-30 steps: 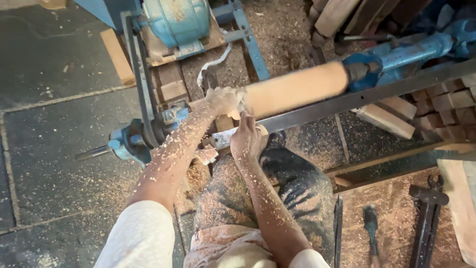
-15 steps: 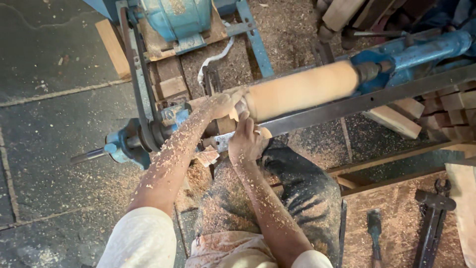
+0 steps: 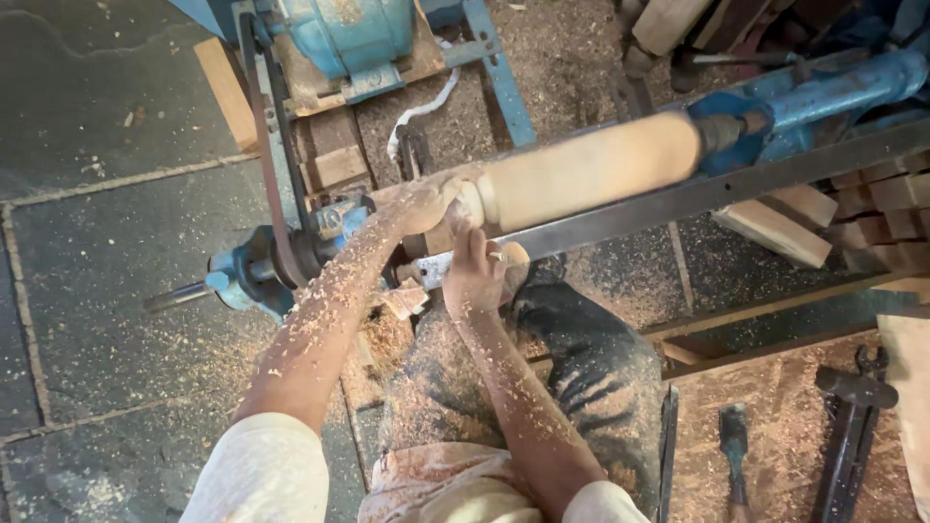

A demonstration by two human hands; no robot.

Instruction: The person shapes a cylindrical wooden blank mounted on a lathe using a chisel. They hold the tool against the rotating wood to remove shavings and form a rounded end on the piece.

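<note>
One blue lathe (image 3: 794,97) crosses the upper frame, holding a pale wooden cylinder (image 3: 591,169) at upper centre, already rounded along its length; I judge only its left end remains to be shaped. Left hand (image 3: 421,201) curls closed over that end. Right hand (image 3: 475,276), just below, grips a chisel (image 3: 426,271) against the rail. Wood shavings (image 3: 407,387) cover arms and floor.

- The wooden cylinder (image 3: 591,169) is pale, smooth and round, mounted lengthwise between the lathe's ends and tilted slightly up to the right.
- Its left end narrows to a rounded shoulder under the left hand (image 3: 426,199).
- A turning tool (image 3: 436,269), grey metal, lies just below that end, gripped by the right hand (image 3: 475,276).
</note>
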